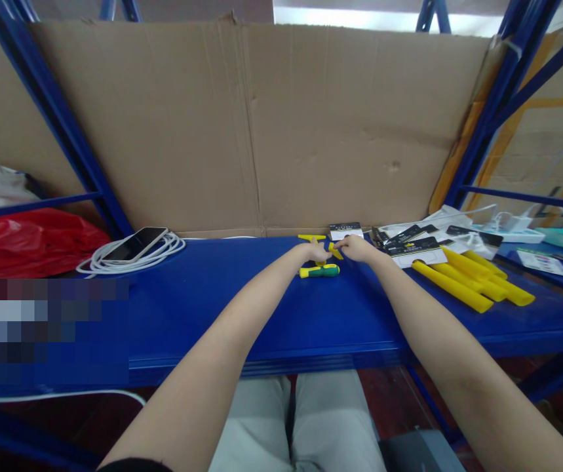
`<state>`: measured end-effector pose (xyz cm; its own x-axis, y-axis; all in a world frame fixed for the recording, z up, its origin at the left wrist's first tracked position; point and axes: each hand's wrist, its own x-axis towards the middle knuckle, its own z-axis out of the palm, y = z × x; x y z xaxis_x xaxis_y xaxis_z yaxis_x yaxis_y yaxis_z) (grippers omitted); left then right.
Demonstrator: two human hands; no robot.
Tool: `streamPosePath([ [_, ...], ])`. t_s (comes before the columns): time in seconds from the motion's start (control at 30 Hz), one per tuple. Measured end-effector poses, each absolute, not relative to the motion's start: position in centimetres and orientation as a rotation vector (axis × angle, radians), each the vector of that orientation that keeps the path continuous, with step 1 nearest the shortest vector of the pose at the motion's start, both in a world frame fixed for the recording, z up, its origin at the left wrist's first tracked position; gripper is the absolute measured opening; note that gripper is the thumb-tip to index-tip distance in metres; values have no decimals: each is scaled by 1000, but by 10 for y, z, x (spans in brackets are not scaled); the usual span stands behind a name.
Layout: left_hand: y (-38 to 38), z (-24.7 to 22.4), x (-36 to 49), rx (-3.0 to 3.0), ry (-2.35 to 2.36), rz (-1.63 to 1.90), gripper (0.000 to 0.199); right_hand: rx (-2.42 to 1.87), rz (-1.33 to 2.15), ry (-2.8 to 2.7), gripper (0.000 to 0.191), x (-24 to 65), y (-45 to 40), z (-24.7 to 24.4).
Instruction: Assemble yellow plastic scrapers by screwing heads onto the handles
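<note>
My left hand [317, 251] is closed over a yellow plastic part [311, 237], whose narrow bar sticks out above the fingers. Another small yellow piece [335, 252] is between my two hands, and the fingers of my right hand [354, 248] are pinched at its upper end. Just below my left hand lies a yellow-and-green handle [319, 271], sideways on the blue shelf top. The fingers hide how the yellow parts meet.
Several yellow tubes [453, 286] lie to the right, beside black-and-white packaging cards [416, 252]. A power strip [514, 233] stands behind them. On the left are a phone [136, 244], a coiled white cable [170, 244] and a red bag [35, 242]. Cardboard [261, 131] walls the back.
</note>
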<state>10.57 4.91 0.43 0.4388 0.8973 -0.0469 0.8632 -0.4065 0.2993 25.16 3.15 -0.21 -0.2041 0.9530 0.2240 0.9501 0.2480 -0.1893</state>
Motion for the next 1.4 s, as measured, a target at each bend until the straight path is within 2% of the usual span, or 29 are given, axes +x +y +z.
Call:
streamPosePath([
  [0.1, 48, -1, 106, 2403, 1617, 78, 59, -1781, 5, -2235, 47, 251, 30, -1],
  [0.27, 48, -5, 106, 2372, 1664, 194, 59, -1785, -20, -2245, 47, 251, 30, -2],
  [0.93, 44, 0, 103, 2350, 1661, 278, 55, -1791, 111, -2309, 44, 247, 28, -1],
  [1.2, 15, 11, 70, 2418, 1663, 459, 54, -1761, 108, -2358, 46, 240, 24, -2],
  [1.4, -19, 17, 25, 2563, 1713, 315, 51, -1727, 143, -2364, 50, 237, 27, -4],
])
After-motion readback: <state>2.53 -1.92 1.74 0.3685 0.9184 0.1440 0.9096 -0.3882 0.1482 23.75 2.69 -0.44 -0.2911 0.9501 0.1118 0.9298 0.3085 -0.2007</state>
